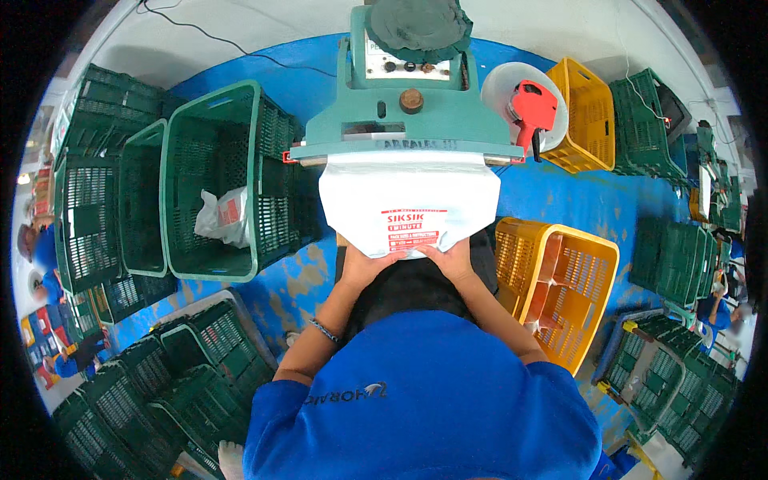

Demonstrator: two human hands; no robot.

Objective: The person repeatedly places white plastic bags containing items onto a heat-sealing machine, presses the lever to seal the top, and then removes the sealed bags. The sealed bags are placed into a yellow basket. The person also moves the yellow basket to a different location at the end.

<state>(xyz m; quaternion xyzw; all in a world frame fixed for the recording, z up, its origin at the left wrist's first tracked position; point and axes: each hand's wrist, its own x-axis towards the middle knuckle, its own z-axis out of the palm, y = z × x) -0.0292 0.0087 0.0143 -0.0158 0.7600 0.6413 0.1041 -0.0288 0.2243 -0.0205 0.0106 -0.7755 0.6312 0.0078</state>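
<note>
A white plastic bag [410, 204] with a red printed panel hangs flat and smooth, its top edge caught in the green sealing machine [408, 112] at the far side. The left hand [370, 262] and right hand [454, 260] each pinch a near bottom corner, fingers closed on it.

A worn blue floor [292, 276] meets a white wall [264, 24] at the top; green crates [216, 180] crowd the left, yellow crates [560, 276] and more green ones the right
</note>
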